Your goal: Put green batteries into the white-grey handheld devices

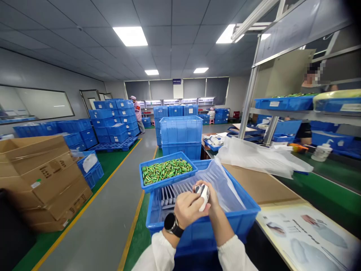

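My left hand, with a black watch on its wrist, and my right hand are closed together around a small white plastic part with dark patches. Fingers cover much of it, so its exact kind is unclear. Below both hands is a large blue bin lined with translucent plastic sheeting. Several white-handled pieces lie in a row at its left. Across the bin's far left corner rests a shallow blue tray of green and copper-coloured battery-like cylinders.
Stacked blue bins stand directly ahead. Cardboard boxes are at left beside the walkway. On the right, a bench holds a cardboard sheet, a printed board and a pump bottle. A person in pink stands farther back.
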Demonstrator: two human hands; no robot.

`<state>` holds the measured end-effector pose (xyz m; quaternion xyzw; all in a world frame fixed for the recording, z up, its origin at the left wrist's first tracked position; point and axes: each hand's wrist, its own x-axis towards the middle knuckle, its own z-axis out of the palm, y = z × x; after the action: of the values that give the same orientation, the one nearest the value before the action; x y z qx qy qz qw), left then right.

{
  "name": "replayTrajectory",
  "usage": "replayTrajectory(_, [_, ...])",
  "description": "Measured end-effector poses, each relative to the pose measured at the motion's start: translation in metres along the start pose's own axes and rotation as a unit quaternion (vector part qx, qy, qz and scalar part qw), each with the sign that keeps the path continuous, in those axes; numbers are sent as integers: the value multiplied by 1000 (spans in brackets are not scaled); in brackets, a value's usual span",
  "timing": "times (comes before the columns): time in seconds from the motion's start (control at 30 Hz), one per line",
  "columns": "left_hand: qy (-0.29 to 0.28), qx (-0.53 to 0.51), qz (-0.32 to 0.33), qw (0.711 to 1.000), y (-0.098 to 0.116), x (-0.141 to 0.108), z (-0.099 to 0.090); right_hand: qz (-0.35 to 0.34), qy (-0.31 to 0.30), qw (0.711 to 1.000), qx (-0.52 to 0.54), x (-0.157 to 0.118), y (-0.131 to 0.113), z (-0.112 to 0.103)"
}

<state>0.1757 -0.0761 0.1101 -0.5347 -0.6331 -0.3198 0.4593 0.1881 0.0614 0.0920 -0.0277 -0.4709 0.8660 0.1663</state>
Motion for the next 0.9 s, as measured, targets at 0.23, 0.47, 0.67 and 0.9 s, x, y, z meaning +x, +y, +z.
replayTrajectory(0.23, [-41,5,44,998,-20,33,1,-179,63,977,96,33,-21,25])
replayTrajectory(0.47, [-6,7,51,999,-57,65,27,-243,-2,964,108,95,-68,34])
replayTrajectory(0.67, [84,-83,39,992,-70,90,35,-334,-40,940,55,140,-114,31])
replayTrajectory(0.9, [-149,65,-334,928,-170,62,35,-565,-80,675,-468,186,-119,9])
